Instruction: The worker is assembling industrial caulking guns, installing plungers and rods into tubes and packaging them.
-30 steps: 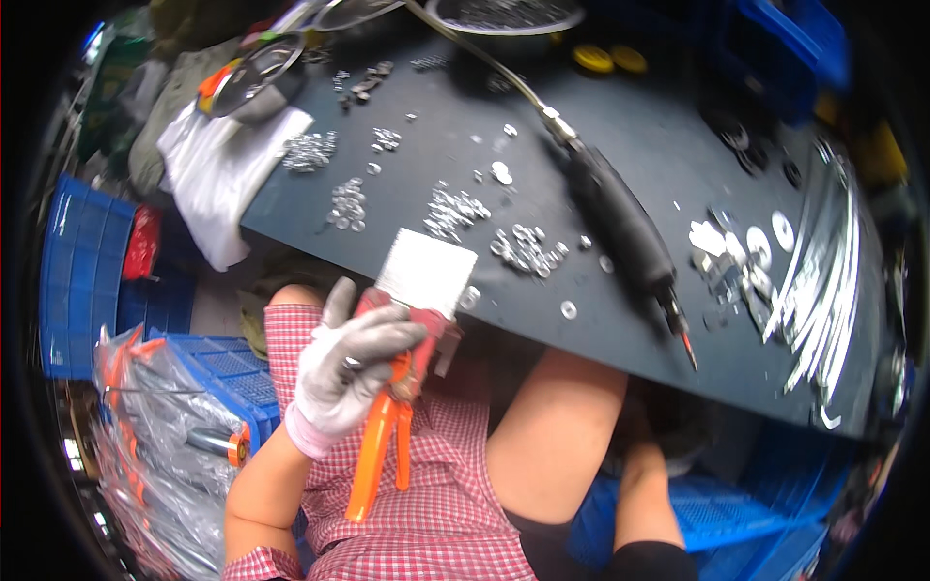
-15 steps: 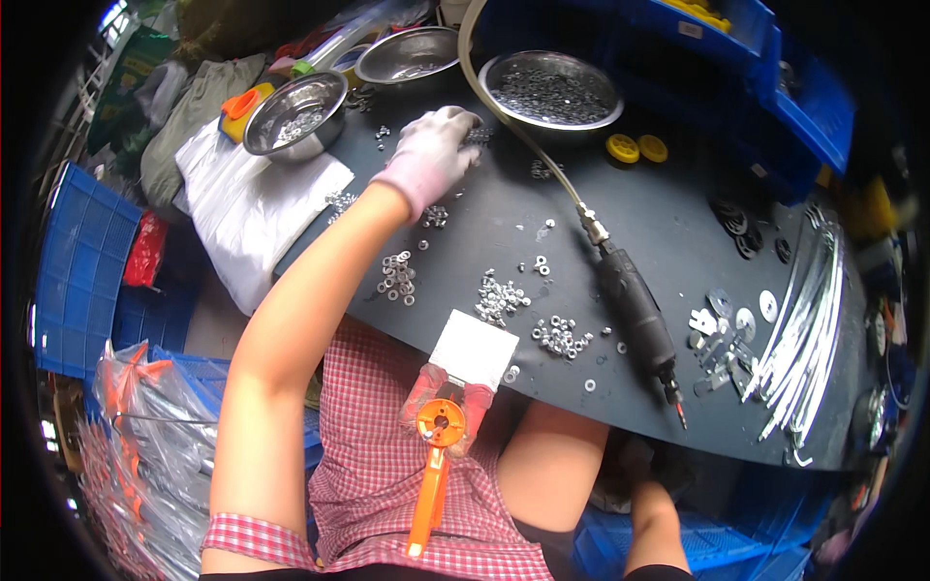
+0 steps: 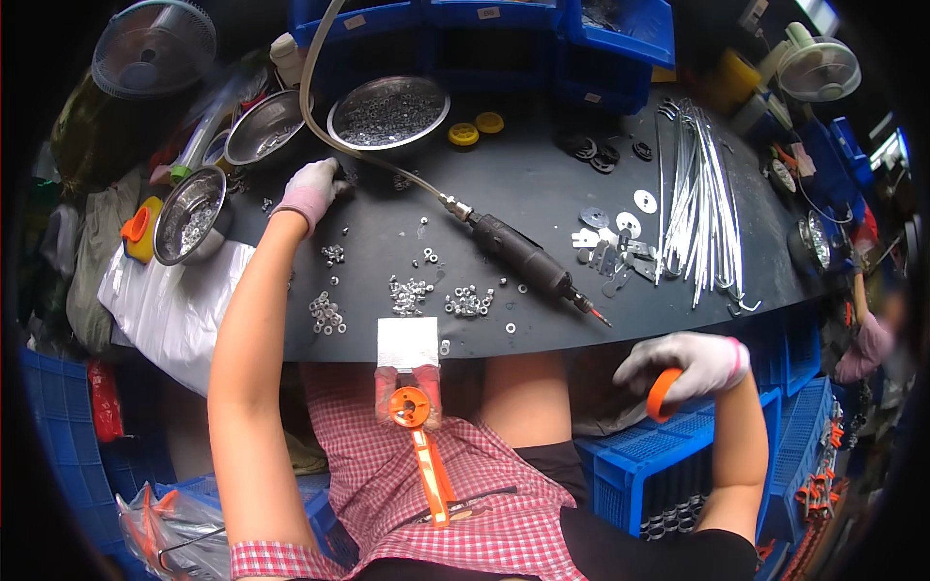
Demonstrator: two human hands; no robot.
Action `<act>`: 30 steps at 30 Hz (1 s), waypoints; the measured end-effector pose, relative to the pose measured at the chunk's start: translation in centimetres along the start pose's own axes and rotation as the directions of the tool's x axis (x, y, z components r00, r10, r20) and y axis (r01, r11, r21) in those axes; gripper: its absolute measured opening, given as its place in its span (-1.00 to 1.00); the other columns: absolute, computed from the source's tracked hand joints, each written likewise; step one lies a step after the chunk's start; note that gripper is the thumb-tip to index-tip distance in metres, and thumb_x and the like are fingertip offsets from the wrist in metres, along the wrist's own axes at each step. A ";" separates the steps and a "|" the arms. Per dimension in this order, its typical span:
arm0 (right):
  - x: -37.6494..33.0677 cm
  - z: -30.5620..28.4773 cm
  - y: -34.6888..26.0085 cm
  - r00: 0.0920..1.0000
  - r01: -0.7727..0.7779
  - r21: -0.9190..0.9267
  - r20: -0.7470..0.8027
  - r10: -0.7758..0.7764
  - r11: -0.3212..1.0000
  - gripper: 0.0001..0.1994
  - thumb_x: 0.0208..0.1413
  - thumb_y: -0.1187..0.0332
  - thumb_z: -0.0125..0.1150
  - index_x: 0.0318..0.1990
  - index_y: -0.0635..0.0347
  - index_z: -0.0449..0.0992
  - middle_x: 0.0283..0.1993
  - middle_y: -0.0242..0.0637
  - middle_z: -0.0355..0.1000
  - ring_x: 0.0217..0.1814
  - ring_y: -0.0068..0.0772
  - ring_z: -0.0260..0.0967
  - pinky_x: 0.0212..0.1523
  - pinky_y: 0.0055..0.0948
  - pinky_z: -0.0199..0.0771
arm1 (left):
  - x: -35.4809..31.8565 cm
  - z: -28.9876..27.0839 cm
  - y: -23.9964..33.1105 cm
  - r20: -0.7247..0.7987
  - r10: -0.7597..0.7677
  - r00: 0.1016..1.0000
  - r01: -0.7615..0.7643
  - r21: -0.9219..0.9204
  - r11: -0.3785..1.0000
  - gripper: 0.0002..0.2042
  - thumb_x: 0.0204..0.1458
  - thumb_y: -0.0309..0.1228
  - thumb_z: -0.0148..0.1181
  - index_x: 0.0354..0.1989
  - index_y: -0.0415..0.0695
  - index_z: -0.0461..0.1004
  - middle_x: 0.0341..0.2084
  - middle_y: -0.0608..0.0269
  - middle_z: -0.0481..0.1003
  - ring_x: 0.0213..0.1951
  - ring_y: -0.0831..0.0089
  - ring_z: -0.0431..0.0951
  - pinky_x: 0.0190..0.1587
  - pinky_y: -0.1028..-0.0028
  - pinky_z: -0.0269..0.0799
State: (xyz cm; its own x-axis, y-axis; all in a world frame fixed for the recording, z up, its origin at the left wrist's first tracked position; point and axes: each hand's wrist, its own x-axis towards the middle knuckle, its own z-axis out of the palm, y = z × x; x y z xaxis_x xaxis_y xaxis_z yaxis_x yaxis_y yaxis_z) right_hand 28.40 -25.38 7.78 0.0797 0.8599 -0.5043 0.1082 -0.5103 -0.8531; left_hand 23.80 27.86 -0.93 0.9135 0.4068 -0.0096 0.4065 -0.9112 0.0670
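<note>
My left hand [image 3: 312, 194], in a white glove, rests at the far left of the dark table with its fingers curled down among small metal parts; whatever they pinch is hidden. My right hand [image 3: 690, 368], gloved too, is raised past the table's front edge, its fingers closed on an orange ring-shaped plastic part [image 3: 665, 395]. Between my arms, an orange plastic piece with a round head and long handle [image 3: 410, 408] sits at a red-wrapped holder [image 3: 426, 387] below a white block [image 3: 407, 342]. Piles of nuts [image 3: 411, 295] and washers [image 3: 326, 315] lie beyond the block.
A black air screwdriver [image 3: 523, 254] with a hose lies across the table. Metal bowls [image 3: 389, 113] of small parts stand at the back left. Long metal rods [image 3: 696, 194] and flat discs [image 3: 628, 225] lie at right. A blue crate [image 3: 620, 465] sits below my right hand.
The head view has turned right. My right hand has risen from below the table edge, now with the orange ring-shaped part in it. My left hand stays at the far small parts.
</note>
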 end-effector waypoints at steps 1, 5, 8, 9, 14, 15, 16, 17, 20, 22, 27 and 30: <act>-0.5 -1.7 -1.5 0.990 0.126 -0.144 -0.049 -0.135 0.981 -0.42 -0.23 0.40 0.21 0.09 0.30 0.43 -0.11 -0.31 0.46 -0.14 -0.53 0.35 -0.02 -0.48 0.37 | 0.1 0.1 0.1 0.000 0.017 1.000 -0.017 -0.008 1.000 -0.69 -0.02 -0.29 0.27 -0.17 -0.22 0.46 -0.22 -0.06 0.53 -0.08 0.00 0.50 -0.04 0.14 0.42; 0.5 -8.7 -5.1 0.859 -0.139 -0.175 -0.510 0.032 0.975 -0.48 -0.15 0.40 0.19 0.09 0.26 0.43 -0.32 -0.37 0.43 -0.33 -0.56 0.40 -0.25 -0.48 0.44 | -0.5 0.9 -0.6 -0.125 0.004 0.992 0.001 0.036 0.999 -0.72 0.06 -0.34 0.16 -0.11 -0.20 0.36 -0.16 -0.04 0.49 -0.07 -0.02 0.49 -0.04 0.11 0.41; 3.6 -19.0 0.2 0.683 -0.293 -0.047 -0.710 0.174 0.955 -0.59 -0.03 0.41 0.18 0.04 0.27 0.46 -0.39 -0.35 0.46 -0.52 -0.56 0.37 -0.45 -0.47 0.41 | -0.2 0.8 -0.4 -0.098 0.013 0.995 -0.014 -0.017 1.000 -0.71 0.09 -0.33 0.11 -0.06 -0.17 0.32 -0.21 -0.07 0.51 -0.09 -0.02 0.51 -0.06 0.08 0.42; 4.9 -21.3 1.9 0.520 -0.352 -0.072 -0.844 0.132 0.933 -0.63 0.01 0.40 0.18 0.01 0.28 0.48 -0.42 -0.32 0.47 -0.57 -0.55 0.37 -0.50 -0.46 0.39 | 0.0 0.8 0.3 -0.098 0.022 0.995 -0.025 -0.021 0.999 -0.71 0.09 -0.33 0.11 -0.06 -0.17 0.32 -0.21 -0.07 0.51 -0.09 -0.02 0.51 -0.06 0.08 0.42; 10.7 -24.0 1.3 0.469 -0.699 -0.302 -0.878 0.096 0.648 -0.55 -0.06 0.12 0.30 0.00 0.07 0.55 0.00 -0.11 0.50 0.08 -0.10 0.44 0.13 -0.27 0.38 | -0.1 0.8 1.7 -0.079 -0.113 0.990 0.113 -0.004 0.994 -0.71 0.12 -0.34 0.06 0.00 -0.10 0.29 -0.29 -0.07 0.55 -0.19 -0.06 0.54 -0.14 0.05 0.44; 12.1 -23.9 1.4 0.456 -0.726 -0.380 -0.890 -0.013 0.573 -0.55 -0.07 0.12 0.31 0.01 0.03 0.55 0.03 -0.15 0.49 0.09 -0.11 0.43 0.14 -0.28 0.37 | -0.2 0.9 1.7 -0.076 -0.113 0.991 0.114 0.000 0.994 -0.71 0.12 -0.34 0.06 0.00 -0.10 0.29 -0.29 -0.07 0.55 -0.19 -0.06 0.54 -0.14 0.05 0.44; 12.9 -23.7 1.0 0.480 -0.710 -0.420 -0.876 -0.047 0.565 -0.55 -0.07 0.12 0.31 0.02 0.02 0.55 0.02 -0.14 0.49 0.10 -0.11 0.42 0.15 -0.27 0.37 | -0.4 0.8 1.7 -0.093 -0.125 0.988 0.124 -0.013 0.992 -0.71 0.12 -0.34 0.06 0.00 -0.08 0.28 -0.29 -0.07 0.55 -0.19 -0.07 0.55 -0.15 0.04 0.44; 13.3 -23.4 0.5 0.503 -0.695 -0.458 -0.861 -0.081 0.555 -0.55 -0.07 0.12 0.31 0.02 0.01 0.55 0.01 -0.14 0.50 0.10 -0.11 0.42 0.16 -0.26 0.36 | -0.6 0.8 1.7 -0.110 -0.136 0.985 0.134 -0.026 0.991 -0.71 0.11 -0.33 0.06 0.00 -0.07 0.28 -0.30 -0.08 0.55 -0.20 -0.08 0.55 -0.15 0.04 0.44; 14.1 -23.3 0.4 0.493 -0.715 -0.443 -0.868 -0.060 0.541 -0.55 -0.07 0.14 0.31 0.03 -0.01 0.54 0.02 -0.14 0.49 0.12 -0.12 0.41 0.17 -0.25 0.36 | -1.4 0.9 1.8 -0.207 -0.113 0.972 0.122 0.029 0.992 -0.75 0.08 -0.34 0.12 -0.07 -0.04 0.36 -0.25 0.05 0.51 -0.14 0.03 0.54 -0.13 0.08 0.46; 15.0 -22.8 0.6 0.539 -0.697 -0.510 -0.836 -0.100 0.503 -0.55 -0.07 0.14 0.31 0.04 -0.02 0.54 0.04 -0.15 0.48 0.13 -0.13 0.40 0.18 -0.25 0.35 | -2.4 0.9 1.2 -0.322 -0.117 0.940 0.155 0.096 0.983 -0.80 0.06 -0.35 0.16 -0.13 -0.02 0.41 -0.22 0.13 0.47 -0.11 0.10 0.52 -0.11 0.11 0.47; 13.8 -23.0 3.4 0.478 -0.689 -0.583 -0.812 -0.334 0.431 -0.69 -0.04 0.13 0.23 -0.15 0.00 0.60 -0.01 -0.12 0.43 0.02 -0.06 0.43 0.10 -0.23 0.39 | -8.1 -1.0 2.0 -0.533 -0.194 0.824 -0.291 -0.691 0.662 -0.73 0.05 -0.59 0.12 -0.04 -0.17 0.42 -0.29 0.23 0.47 -0.25 0.42 0.49 -0.18 0.46 0.39; 9.9 -23.8 2.7 0.114 -0.672 -0.450 -0.847 -0.519 0.588 -0.56 0.02 0.04 0.09 -0.15 0.25 0.56 -0.09 0.09 0.45 -0.05 0.06 0.42 0.03 -0.16 0.38 | -17.6 -3.9 7.0 -0.431 -0.027 0.902 -0.430 -0.902 0.042 -0.55 0.14 -0.38 0.18 0.17 -0.28 0.27 -0.30 0.35 0.43 -0.25 0.65 0.39 -0.12 0.62 0.31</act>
State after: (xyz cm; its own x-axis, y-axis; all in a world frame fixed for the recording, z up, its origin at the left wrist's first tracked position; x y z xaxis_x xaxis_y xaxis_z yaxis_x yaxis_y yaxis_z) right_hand 53.03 -18.57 3.65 0.7924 0.3512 0.4989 0.4564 -0.8839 -0.1027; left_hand 10.53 14.54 3.56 0.8048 0.4196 0.4198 -0.3925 -0.1542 0.9067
